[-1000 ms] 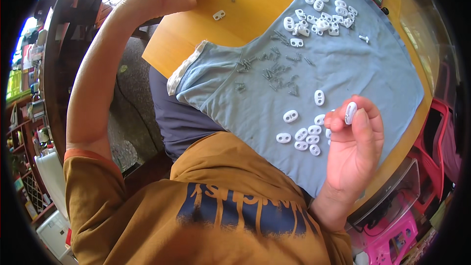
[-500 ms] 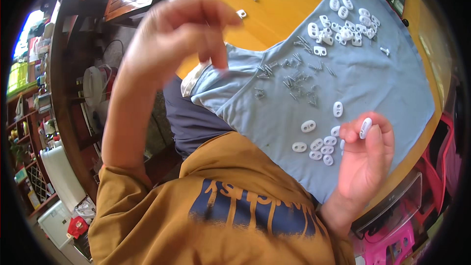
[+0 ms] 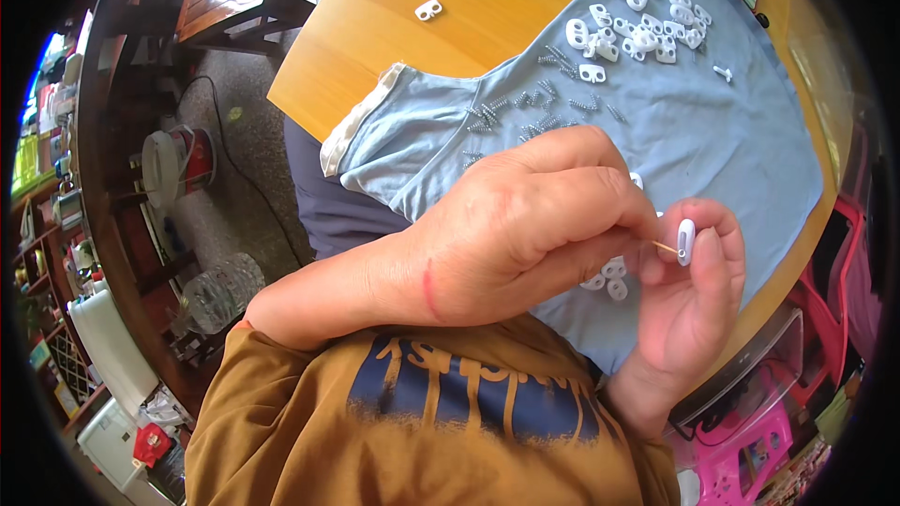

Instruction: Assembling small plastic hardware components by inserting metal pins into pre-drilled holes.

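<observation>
Change: now that the left hand [image 3: 525, 225] has come back from the far side of the desk [image 3: 394, 47], it sits right against the right hand [image 3: 689, 290], where half a second ago it was raised well clear.
White toggle: the small white plastic toggle [image 3: 686, 241] stands upright, clamped between the right thumb and fingertips, above the blue cloth [image 3: 731, 141].
Thin pin: the left fingers are closed on a thin pin-like piece [image 3: 664, 245] whose tip touches the toggle.
Meaning: fetching looks finished; fitting the piece into the toggle seems to be starting.
Around: a few white toggles [image 3: 607, 274] lie just under the hands; small metal springs [image 3: 534, 103] and a bigger toggle heap [image 3: 642, 28] lie farther off.
</observation>
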Action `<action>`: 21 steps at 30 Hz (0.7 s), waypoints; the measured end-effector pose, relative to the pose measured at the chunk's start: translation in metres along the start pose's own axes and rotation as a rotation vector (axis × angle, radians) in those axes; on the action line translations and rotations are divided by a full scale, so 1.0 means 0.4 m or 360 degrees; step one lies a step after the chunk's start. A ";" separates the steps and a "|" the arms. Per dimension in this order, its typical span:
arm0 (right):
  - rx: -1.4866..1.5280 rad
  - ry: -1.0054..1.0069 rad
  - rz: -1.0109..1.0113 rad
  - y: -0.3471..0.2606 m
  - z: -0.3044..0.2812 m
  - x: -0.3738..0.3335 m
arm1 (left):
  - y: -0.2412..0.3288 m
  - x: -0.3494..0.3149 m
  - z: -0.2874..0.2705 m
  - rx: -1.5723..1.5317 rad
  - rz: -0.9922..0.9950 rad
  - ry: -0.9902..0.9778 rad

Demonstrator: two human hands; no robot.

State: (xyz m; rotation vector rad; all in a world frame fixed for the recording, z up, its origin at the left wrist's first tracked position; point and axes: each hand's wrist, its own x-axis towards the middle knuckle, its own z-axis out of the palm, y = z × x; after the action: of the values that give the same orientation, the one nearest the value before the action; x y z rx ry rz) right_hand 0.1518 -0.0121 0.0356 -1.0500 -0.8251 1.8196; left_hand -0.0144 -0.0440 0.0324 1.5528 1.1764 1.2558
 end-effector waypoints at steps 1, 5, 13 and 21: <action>0.0027 -0.0041 0.0021 -0.002 -0.005 0.000 | 0.000 0.002 0.002 0.0001 0.0000 -0.0004; 0.0073 -0.0048 0.0076 -0.006 -0.005 -0.002 | 0.000 0.004 0.008 -0.0006 0.0064 0.0029; 0.0016 -0.0014 0.0081 -0.003 -0.001 -0.003 | -0.005 0.001 0.011 0.0033 0.0053 0.0073; -0.0031 -0.0005 0.0071 0.002 0.001 0.000 | -0.015 -0.004 0.007 0.0028 0.0001 0.0082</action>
State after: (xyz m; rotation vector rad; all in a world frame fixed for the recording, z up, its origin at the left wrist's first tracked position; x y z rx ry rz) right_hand 0.1513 -0.0125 0.0353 -1.0861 -0.8290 1.8543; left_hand -0.0127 -0.0442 0.0258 1.5417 1.2231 1.2960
